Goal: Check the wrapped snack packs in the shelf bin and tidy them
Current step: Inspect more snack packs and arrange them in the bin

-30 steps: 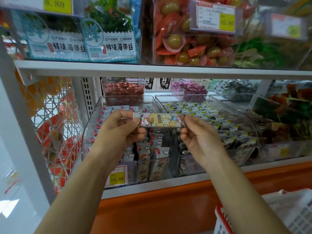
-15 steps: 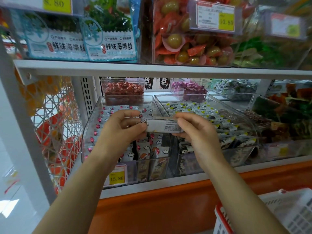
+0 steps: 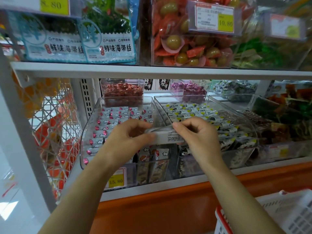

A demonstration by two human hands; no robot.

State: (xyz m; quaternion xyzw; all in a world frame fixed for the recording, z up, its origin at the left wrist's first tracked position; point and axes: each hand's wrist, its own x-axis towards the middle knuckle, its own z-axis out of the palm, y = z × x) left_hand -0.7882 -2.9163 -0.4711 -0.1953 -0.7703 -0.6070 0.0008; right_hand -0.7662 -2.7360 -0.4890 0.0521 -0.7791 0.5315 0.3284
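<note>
**Item:** oblong white-wrapped snack pack (image 3: 166, 136), one unit. Held level in the air over the front of the clear plastic shelf bin (image 3: 87, 132), just above the wall it shares with the neighbouring clear bin of yellow-and-black wrapped sweets (image 3: 239, 115). The plain side with small dark print faces the camera; the picture side is not visible.

**Holders:**
- left hand (image 3: 125, 139): thumb on the near face and curled fingers over the top, pinching the pack's left end
- right hand (image 3: 196, 135): curled fingertips (image 3: 177, 126) nipping the right end from above, thumb not clearly seen

The pack bridges the gap between the two hands, and its middle is bare.

**Stock in bin:** rows of cloud-printed white snack packs (image 3: 118, 114) lying flat toward the back, with a few standing on end at the front. A yellow price label reading 15.80 (image 3: 116, 180) is fixed low on the bin's front.

**Also present:** white plastic basket with red rim (image 3: 287, 215), lower right.

**Step in hand, as judged:** inspection of a single pack, with the back print or seal under check. Tidying does not look finished, since the front packs stand unevenly.

**Next move, as judged:** turn the pack to match its neighbours and lower it into the rows. Let go only once it rests there, so that it does not slide over the shared wall into the wrong bin
</note>
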